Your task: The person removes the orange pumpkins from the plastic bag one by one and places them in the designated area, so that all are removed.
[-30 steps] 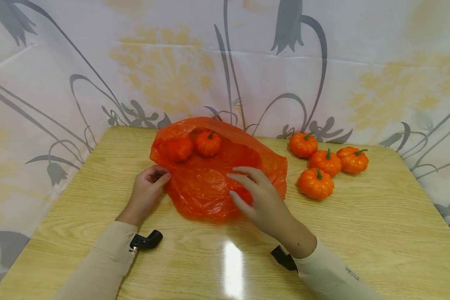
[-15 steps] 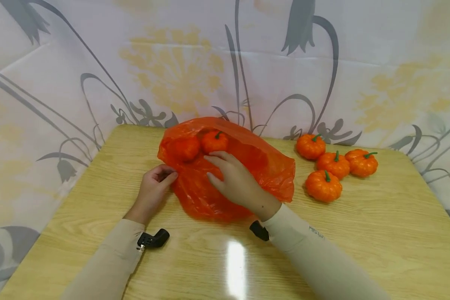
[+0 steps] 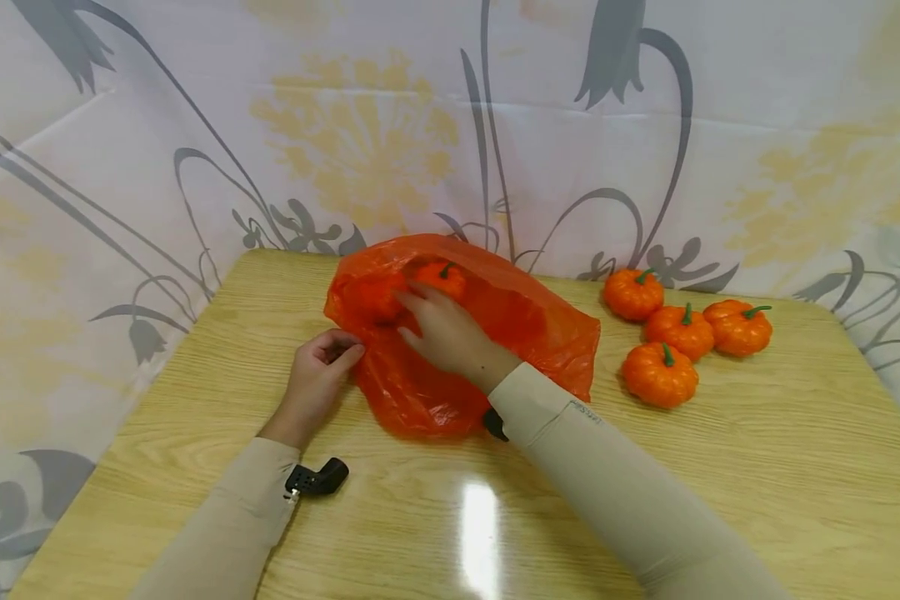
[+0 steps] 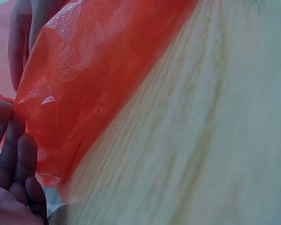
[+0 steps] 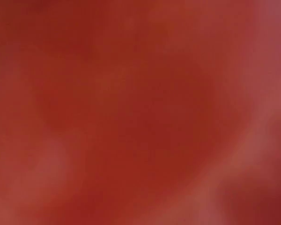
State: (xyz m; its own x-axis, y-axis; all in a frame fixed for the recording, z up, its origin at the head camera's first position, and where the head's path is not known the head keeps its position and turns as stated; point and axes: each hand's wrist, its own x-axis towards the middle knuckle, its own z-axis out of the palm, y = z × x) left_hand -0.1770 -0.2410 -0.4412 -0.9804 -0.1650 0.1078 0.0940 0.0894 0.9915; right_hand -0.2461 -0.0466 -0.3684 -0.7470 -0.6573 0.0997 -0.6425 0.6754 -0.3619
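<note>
A thin red plastic bag (image 3: 558, 342) lies on the table in the head view, its mouth spread toward me. Two small orange pumpkins are inside: one with a green stem (image 3: 450, 281) and another (image 3: 375, 297) at the left, seen through the film. My left hand (image 3: 318, 379) pinches the bag's left edge between thumb and fingers; the left wrist view also has this pinch on the bag (image 4: 79, 79). Reaching into the mouth, my right hand (image 3: 453, 333) has its fingers extended right at the left pumpkin. Blurred red film fills the right wrist view.
Several orange pumpkins (image 3: 660, 375) with green stems sit in a cluster right of the bag, on the wooden table (image 3: 757, 467). A flower-patterned cloth (image 3: 420, 100) hangs behind the table's back edge. A black wrist camera (image 3: 318, 477) is on the left sleeve.
My right hand has moved left and farther into the bag, from over its front part to the left pumpkin. The left hand keeps its pinch on the edge. The head view has shifted slightly.
</note>
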